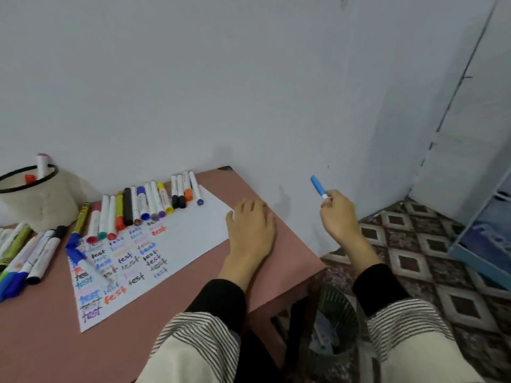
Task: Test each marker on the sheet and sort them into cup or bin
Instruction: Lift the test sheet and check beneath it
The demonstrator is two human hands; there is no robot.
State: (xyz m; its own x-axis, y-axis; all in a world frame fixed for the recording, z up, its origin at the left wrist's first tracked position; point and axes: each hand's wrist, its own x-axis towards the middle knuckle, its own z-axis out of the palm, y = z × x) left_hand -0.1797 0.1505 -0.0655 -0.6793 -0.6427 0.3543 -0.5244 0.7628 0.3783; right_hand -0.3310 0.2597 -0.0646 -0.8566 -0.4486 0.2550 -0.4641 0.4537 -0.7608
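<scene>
Nearest, a mesh bin (336, 324) sits on the floor below the counter (271, 261) edge, between the two sleeves; its mouth is partly hidden. Left hand (251, 228) lies flat, fingers spread, pinning the sheet (190, 230) corner; the right hand (338, 214) grip pinches a blue marker (318, 186) at its lower end, held up beyond the counter edge, above the floor. Likely a discard: bring it low over the bin before letting go; cup (38, 200) stands far left.

Striped cream sleeves (199, 335), black cuffs (221, 299).
</scene>
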